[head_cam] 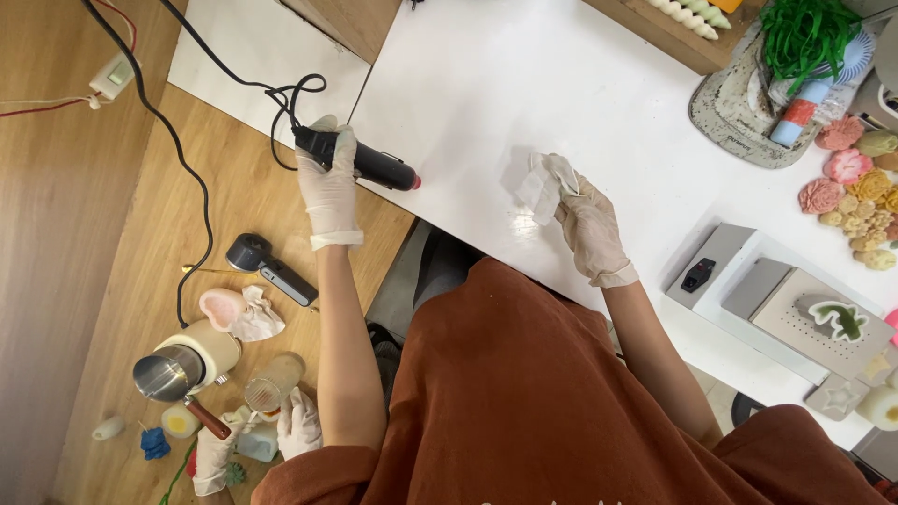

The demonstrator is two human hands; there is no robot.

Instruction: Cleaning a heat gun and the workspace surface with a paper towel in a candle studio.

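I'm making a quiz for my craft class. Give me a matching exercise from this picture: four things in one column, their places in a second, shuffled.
Things:
1. black heat tool
2. crumpled white tissue
3. metal pitcher
4. green shredded strands

Places:
A. top right corner, on a worn tray
B. in the left hand
C. on the wooden floor, lower left
D. in the right hand, over the white table

Pairs: 1-B, 2-D, 3-C, 4-A

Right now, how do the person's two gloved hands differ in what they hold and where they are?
The left hand grips a black corded tool at the white table edge; the right hand pinches a crumpled white tissue over the tabletop. Tool is rigid, tissue limp. Both hands wear pale gloves.
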